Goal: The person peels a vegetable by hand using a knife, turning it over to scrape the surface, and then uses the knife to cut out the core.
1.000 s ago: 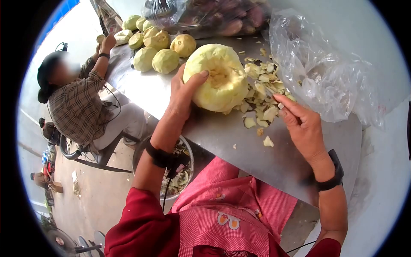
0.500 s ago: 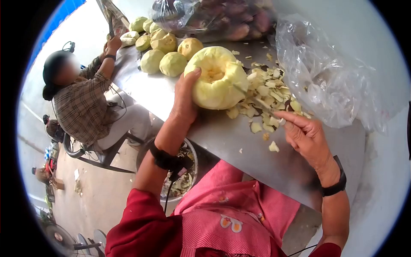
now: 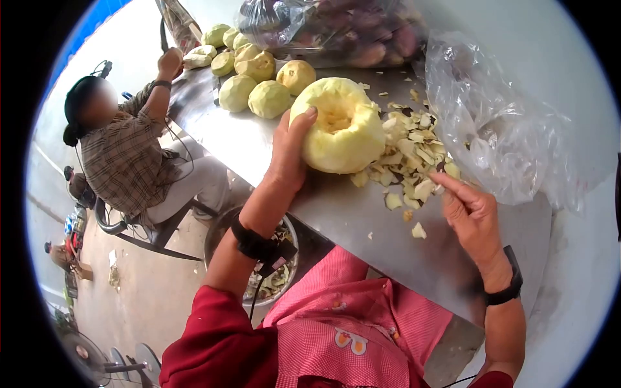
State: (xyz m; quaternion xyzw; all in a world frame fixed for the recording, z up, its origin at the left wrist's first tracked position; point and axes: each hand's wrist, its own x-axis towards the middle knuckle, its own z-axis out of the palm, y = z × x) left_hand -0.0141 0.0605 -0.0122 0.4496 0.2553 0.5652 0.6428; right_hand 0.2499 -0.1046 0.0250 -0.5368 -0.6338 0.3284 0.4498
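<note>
A large peeled, pale yellow-green vegetable [image 3: 359, 139], hollowed at its top, is gripped at its left side by my left hand [image 3: 290, 147], thumb near the hollow. My right hand [image 3: 471, 210] is closed with the index finger extended, to the right of the peel scraps [image 3: 411, 152]. In the earlier frame it holds a thin knife; now the blade is hard to make out against the scraps. Several smaller peeled pieces [image 3: 269, 99] lie behind my left hand on the metal table [image 3: 343, 207].
A clear bag of purple vegetables [image 3: 349, 32] stands at the back, and a crumpled clear bag [image 3: 504, 136] lies right. Below the table edge is a bowl of peelings [image 3: 294, 258]. At left a seated co-worker [image 3: 129, 155] holds something upright.
The view has shifted slightly, moving the table's things right and down. The knife, plain against the large vegetable before, no longer crosses it. The co-worker's hands have shifted.
</note>
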